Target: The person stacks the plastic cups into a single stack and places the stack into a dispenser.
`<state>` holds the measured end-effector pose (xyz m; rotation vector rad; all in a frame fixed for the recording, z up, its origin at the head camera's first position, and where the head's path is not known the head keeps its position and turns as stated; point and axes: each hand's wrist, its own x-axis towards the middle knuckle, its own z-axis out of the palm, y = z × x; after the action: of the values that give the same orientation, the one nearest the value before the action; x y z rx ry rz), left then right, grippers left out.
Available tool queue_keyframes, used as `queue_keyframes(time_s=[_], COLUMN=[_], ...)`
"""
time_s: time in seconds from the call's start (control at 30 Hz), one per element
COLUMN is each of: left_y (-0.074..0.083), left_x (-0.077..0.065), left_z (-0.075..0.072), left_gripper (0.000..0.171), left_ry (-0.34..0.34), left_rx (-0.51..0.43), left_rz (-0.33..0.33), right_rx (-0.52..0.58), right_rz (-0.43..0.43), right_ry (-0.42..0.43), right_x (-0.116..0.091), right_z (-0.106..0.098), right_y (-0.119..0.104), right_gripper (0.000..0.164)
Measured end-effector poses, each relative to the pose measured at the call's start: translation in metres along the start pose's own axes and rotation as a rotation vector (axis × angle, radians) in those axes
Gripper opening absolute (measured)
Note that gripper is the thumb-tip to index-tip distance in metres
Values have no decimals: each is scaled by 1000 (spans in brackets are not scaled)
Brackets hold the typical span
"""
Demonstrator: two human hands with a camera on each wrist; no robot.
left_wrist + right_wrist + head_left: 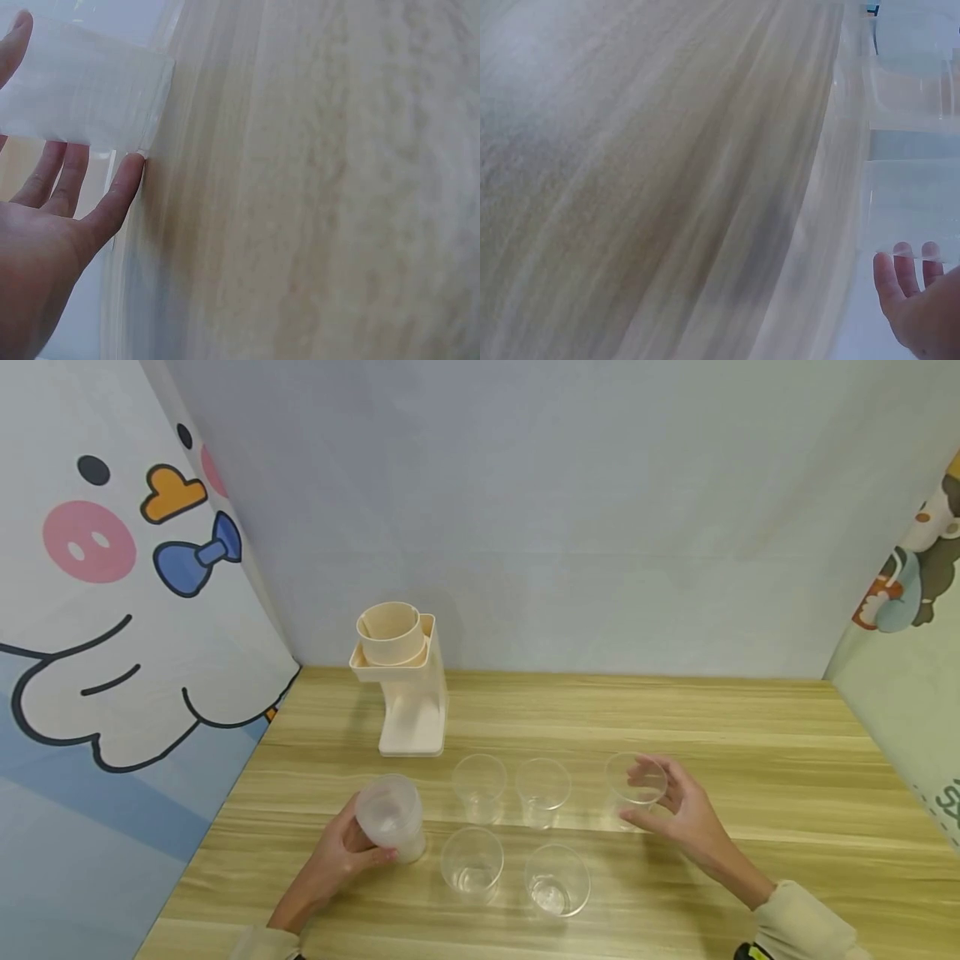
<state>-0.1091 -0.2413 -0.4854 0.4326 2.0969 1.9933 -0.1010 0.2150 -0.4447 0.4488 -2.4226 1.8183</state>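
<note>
My left hand (336,857) grips a stack of clear plastic cups (401,827), which stands upright on the table. The left wrist view shows the stack (82,94) with the thumb on one side and the fingers on the other. On the right, my right hand (686,814) holds a single clear plastic cup (626,797) between thumb and fingers. In the right wrist view, fingertips touch that cup's (915,206) wall. Between my hands stand several separate clear cups, among them a back-left cup (480,789) and a front-right cup (557,883).
A cream plastic stand (412,714) with a round cylinder (392,635) in its top is at the back left. The wood-grain table (750,718) meets a pale cloth backdrop (525,527) behind. A cartoon-printed cloth (150,635) hangs along the left side.
</note>
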Motion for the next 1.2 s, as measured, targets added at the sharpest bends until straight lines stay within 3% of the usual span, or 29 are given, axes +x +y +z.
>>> queue_keyframes(time_s=[0.43, 1.2], left_y=[2, 1], left_x=[-1, 0], left_z=[1, 1], left_gripper=[83, 81], left_ry=[9, 13], left_rx=[13, 44], left_rz=[-9, 4], right_rx=[-71, -18], right_rz=[-62, -161], right_ry=[-3, -46], right_x=[1, 8], right_z=[-6, 1], right_y=[-21, -50], right_gripper=[67, 68])
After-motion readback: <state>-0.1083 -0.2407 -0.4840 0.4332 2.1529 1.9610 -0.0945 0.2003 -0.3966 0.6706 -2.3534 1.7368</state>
